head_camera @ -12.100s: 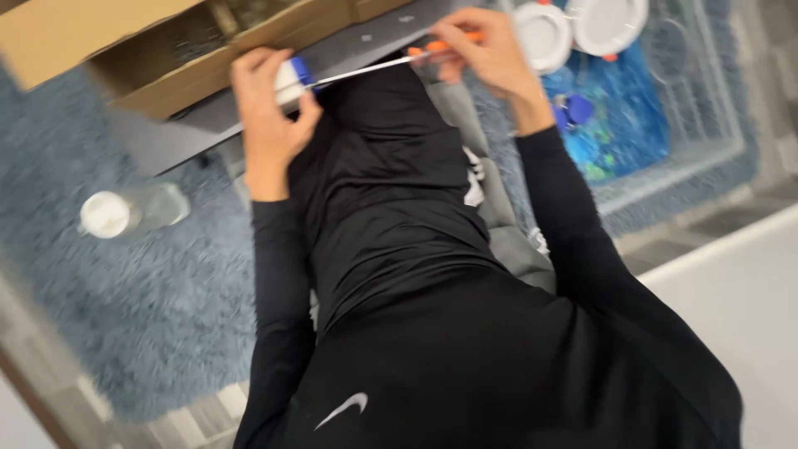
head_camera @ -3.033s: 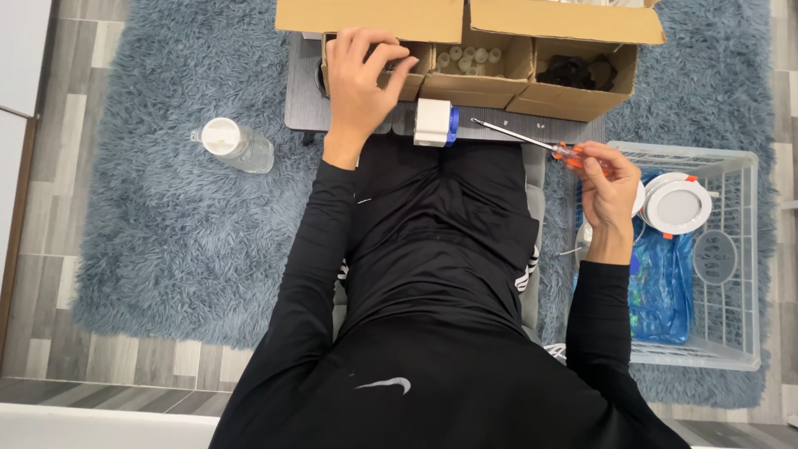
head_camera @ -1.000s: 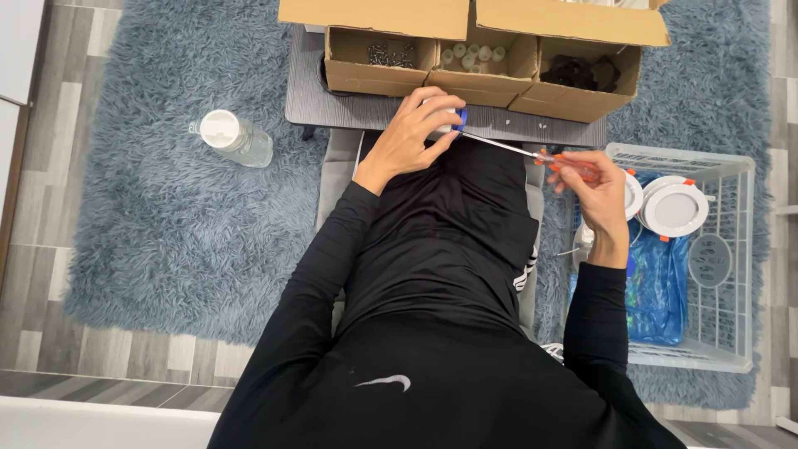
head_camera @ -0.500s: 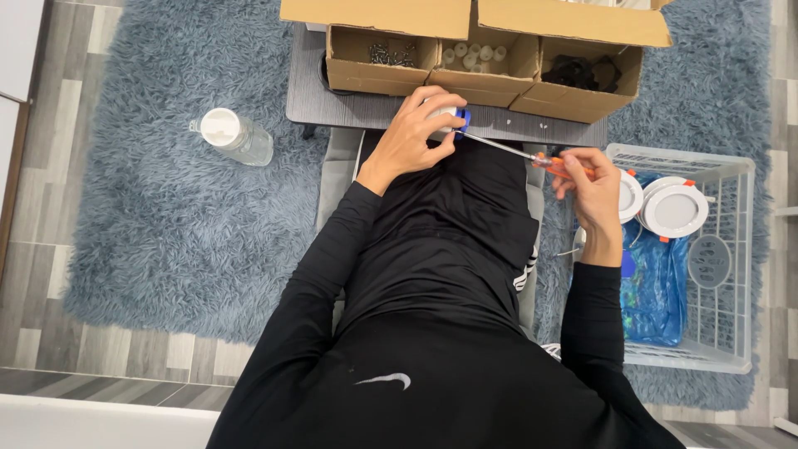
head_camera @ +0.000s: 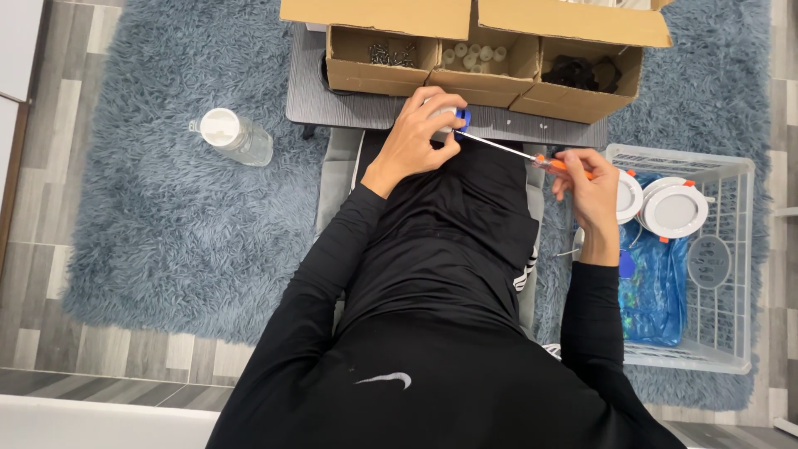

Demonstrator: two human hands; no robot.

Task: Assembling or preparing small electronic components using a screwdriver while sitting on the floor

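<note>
My left hand [head_camera: 420,133] grips a small white part with a blue end [head_camera: 455,119] above my lap, just in front of the grey board [head_camera: 349,106]. My right hand [head_camera: 586,187] holds a screwdriver with an orange handle [head_camera: 555,164]; its thin metal shaft [head_camera: 495,145] runs up and left, and its tip meets the blue end of the part. Both arms wear black sleeves.
Three open cardboard boxes [head_camera: 482,71] stand on the grey board, holding small parts. A clear plastic bottle [head_camera: 233,137] lies on the blue shaggy rug at the left. A white wire basket [head_camera: 723,249] at the right holds round white lamps [head_camera: 673,209] and a blue bag.
Three seconds ago my left hand was in a box and the part lay on the board. That hand took the part, and my right hand brought the screwdriver tip to it.
</note>
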